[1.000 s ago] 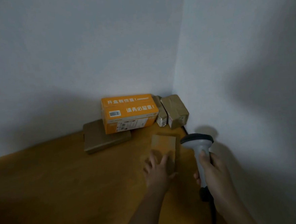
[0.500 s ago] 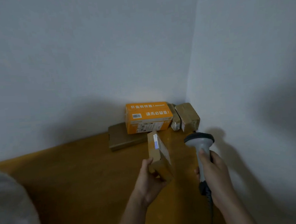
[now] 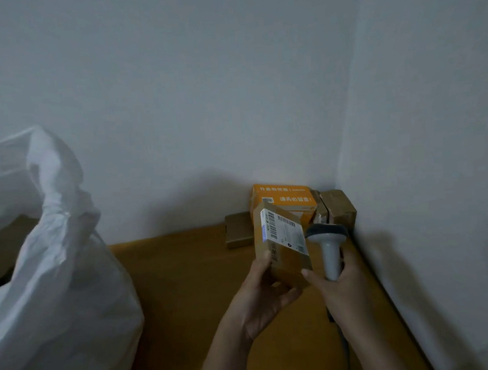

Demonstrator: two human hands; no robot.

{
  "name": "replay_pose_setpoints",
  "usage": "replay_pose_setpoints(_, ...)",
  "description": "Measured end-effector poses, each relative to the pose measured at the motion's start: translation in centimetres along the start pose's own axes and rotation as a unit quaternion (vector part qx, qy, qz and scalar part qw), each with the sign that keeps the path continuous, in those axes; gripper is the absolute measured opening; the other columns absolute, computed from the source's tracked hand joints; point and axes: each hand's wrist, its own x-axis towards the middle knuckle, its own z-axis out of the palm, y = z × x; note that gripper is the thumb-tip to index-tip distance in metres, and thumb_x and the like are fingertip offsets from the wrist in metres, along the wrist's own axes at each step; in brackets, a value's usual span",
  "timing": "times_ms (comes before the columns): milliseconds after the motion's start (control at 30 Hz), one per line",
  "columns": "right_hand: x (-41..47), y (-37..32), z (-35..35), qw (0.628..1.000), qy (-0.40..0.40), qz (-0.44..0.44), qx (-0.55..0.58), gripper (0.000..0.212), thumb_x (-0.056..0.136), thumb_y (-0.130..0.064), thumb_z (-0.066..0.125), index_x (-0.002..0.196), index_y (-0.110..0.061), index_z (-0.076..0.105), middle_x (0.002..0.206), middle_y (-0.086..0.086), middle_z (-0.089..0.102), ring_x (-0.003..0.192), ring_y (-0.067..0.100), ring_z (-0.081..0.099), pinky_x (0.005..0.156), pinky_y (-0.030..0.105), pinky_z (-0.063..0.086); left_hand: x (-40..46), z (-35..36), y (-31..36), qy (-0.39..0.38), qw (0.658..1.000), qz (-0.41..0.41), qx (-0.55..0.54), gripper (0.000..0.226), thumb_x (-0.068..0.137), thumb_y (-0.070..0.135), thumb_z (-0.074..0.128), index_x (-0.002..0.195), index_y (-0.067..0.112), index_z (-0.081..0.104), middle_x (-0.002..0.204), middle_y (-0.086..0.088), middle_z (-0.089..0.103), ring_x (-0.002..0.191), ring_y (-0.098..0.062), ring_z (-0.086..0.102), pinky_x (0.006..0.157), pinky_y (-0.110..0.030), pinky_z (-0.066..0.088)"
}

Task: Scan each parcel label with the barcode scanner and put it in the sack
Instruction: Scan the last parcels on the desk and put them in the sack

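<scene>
Table (image 3: 185, 275) edge beside sack (image 3: 56, 284)

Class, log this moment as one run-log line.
left hand: holds parcel | right hand: grips scanner | sack: waiting

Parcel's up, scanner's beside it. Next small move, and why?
Probably turn the scanner head left onto the label. The left hand holds the parcel with the label facing up-right, while the right hand holds the scanner upright beside it, not visibly aimed at the barcodes.
</scene>
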Motion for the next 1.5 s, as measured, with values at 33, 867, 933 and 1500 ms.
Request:
replay_pose_setpoints(33, -0.5, -0.1, 0.1, 1.000, -0.001, -0.003, 0.002, 0.067, 0.073, -0.025, 0.084, 0.130, -0.015, 0.048, 0.105, 0.005, 0.060, 0.089, 0.021, 0.061, 0.066, 0.032, 0.049, -0.7, 0.1, 0.3, 0.017, 1.000, 0.004, 0.019, 0.070, 0.076, 0.038, 0.081, 0.136, 0.016, 0.054, 0.138, -0.021, 0.053, 0.121, -0.039, 0.058, 0.099, -0.053, 0.049)
replay_pose_setpoints(867, -6.6, -3.6, 0.5, 0.981, -0.077, 0.018, 0.179, 0.042, 0.076, -0.028, 0.081, 0.109, -0.019, 0.057, 0.095, 0.008, 0.069, 0.079, 0.021, 0.069, 0.063, 0.035, 0.055, -11.6, -4.7, 6.2, 0.147, 0.974, 0.073, 0.159, 0.065, 0.070, 0.014, 0.077, 0.129, 0.030, 0.053, 0.122, -0.018, 0.065, 0.106, -0.035, 0.067, 0.079, -0.044, 0.057)
replay_pose_setpoints(933, -6.9, -4.0, 0.7, 0.984, -0.064, 0.006, 0.164, 0.041, 0.079, -0.029, 0.078, 0.111, -0.016, 0.057, 0.093, 0.008, 0.067, 0.076, 0.020, 0.067, 0.060, 0.032, 0.052, -12.0, -5.2, 6.0, 0.120, 0.980, 0.065, 0.145, 0.070, 0.071, 0.004, 0.076, 0.129, 0.033, 0.051, 0.124, -0.020, 0.063, 0.107, -0.037, 0.067, 0.082, -0.043, 0.056)
replay_pose_setpoints(1500, -12.5, -11.5, -3.0, 0.968, -0.220, -0.085, 0.088, 0.033, 0.100, -0.043, 0.043, 0.104, -0.019, 0.066, 0.057, 0.001, 0.060, 0.054, 0.012, 0.055, 0.055, 0.027, 0.043, -11.7, -6.8, 4.3, 0.327, 0.930, 0.169, 0.015, 0.080, 0.085, -0.005, 0.062, 0.150, 0.026, 0.029, 0.121, -0.015, 0.057, 0.111, -0.036, 0.061, 0.101, -0.051, 0.049)
